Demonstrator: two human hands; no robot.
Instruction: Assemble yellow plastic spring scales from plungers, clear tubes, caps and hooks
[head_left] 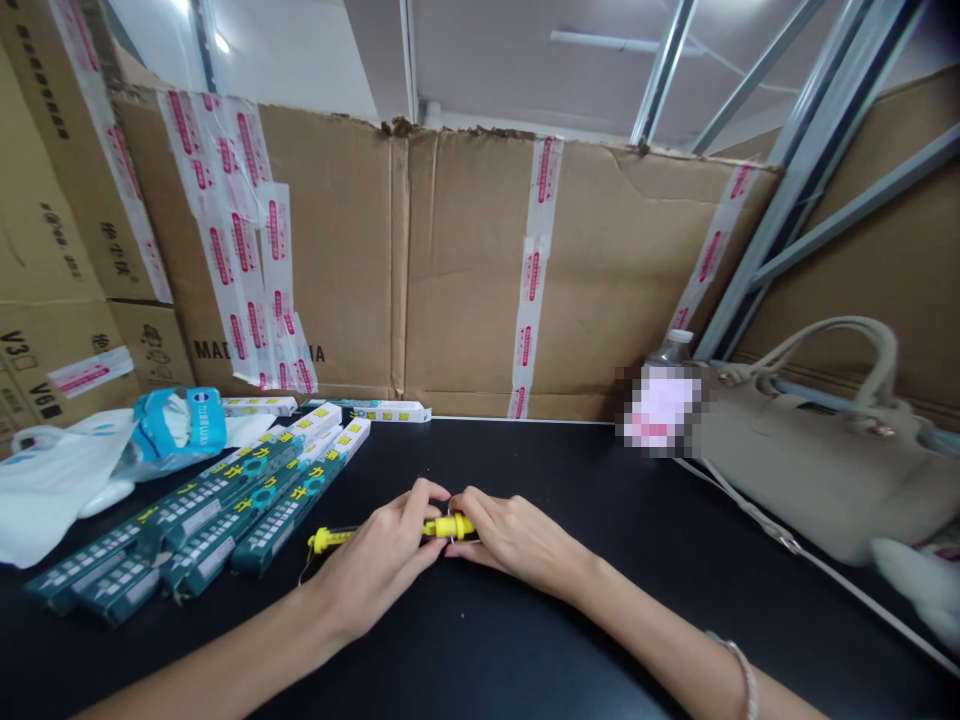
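The left hand (373, 560) and right hand (510, 540) had fingers clamped on one yellow plastic fitting (450, 527), with green retail boxes (225, 510) remaining at ten o'clock.

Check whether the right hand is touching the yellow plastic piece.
Touching. The head view shows the right hand with its fingers lying directly on the end of the yellow plastic piece, with no gap showing between them.

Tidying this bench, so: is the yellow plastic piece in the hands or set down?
In the hands: the left hand and right hand both wrap around the yellow plastic piece, its end poking out left.
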